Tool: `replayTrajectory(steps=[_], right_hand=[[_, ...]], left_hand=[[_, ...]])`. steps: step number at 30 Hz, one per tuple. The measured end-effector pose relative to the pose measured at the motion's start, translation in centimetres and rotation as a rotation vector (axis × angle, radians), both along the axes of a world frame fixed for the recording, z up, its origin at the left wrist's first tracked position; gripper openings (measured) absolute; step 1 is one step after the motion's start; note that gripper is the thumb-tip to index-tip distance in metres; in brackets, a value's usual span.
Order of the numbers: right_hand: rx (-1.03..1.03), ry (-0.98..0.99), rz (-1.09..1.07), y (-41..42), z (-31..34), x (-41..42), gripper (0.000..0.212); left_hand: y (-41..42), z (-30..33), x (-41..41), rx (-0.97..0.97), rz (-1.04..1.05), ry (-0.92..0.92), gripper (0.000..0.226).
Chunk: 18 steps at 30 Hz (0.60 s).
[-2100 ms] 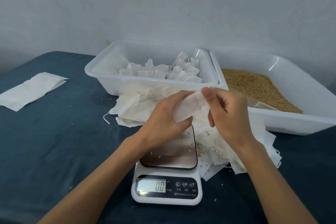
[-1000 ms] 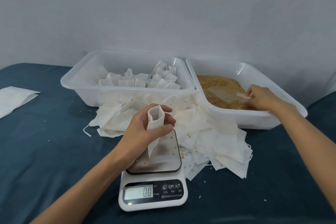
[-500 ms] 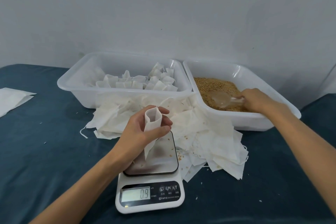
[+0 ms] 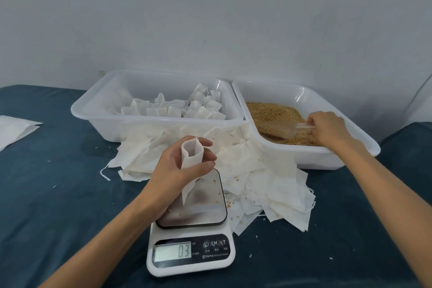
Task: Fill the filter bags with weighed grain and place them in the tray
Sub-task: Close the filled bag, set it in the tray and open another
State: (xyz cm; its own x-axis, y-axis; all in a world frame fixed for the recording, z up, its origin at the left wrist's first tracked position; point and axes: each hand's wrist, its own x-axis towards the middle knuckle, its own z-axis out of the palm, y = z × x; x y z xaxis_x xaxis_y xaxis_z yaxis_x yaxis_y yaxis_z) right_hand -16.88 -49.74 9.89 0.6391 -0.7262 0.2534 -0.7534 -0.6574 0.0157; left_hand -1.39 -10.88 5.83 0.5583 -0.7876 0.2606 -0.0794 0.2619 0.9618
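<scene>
My left hand (image 4: 177, 168) grips an empty white filter bag (image 4: 191, 159) upright with its mouth held open, its lower tip over the steel plate of the white kitchen scale (image 4: 191, 229), which reads 0.3. My right hand (image 4: 327, 127) holds the handle of a clear plastic scoop (image 4: 284, 131) that lies in the brown grain (image 4: 268, 112) inside the right white tray (image 4: 350, 147). The left white tray (image 4: 93, 114) holds several filled filter bags (image 4: 177, 107).
A loose pile of empty filter bags (image 4: 257, 170) lies on the blue cloth between the trays and the scale. A flat white paper packet (image 4: 14, 131) sits at the far left. Stray grains dot the cloth and scale plate. A grey wall stands behind the trays.
Both hands held the bag at first; my right hand then reached into the grain tray and took the scoop. The scoop now digs deeper into the grain. The scale reading dropped from 0.9 to 0.3.
</scene>
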Motion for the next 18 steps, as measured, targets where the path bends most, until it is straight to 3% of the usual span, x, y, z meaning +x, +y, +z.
replayTrajectory(steps=[3, 11, 18], right_hand=[[-0.067, -0.026, -0.037, -0.2, 0.0, -0.3, 0.012], [0.284, -0.29, -0.015, -1.0, 0.0, -0.7, 0.022], [0.39, -0.373, 0.068, 0.4, 1.0, -1.2, 0.035]], left_hand=[[0.0, 0.0, 0.0, 0.004, 0.002, -0.003, 0.031], [0.0, 0.0, 0.0, 0.01, 0.023, -0.023, 0.03], [-0.1, -0.1, 0.0, 0.012, 0.05, -0.03, 0.029]])
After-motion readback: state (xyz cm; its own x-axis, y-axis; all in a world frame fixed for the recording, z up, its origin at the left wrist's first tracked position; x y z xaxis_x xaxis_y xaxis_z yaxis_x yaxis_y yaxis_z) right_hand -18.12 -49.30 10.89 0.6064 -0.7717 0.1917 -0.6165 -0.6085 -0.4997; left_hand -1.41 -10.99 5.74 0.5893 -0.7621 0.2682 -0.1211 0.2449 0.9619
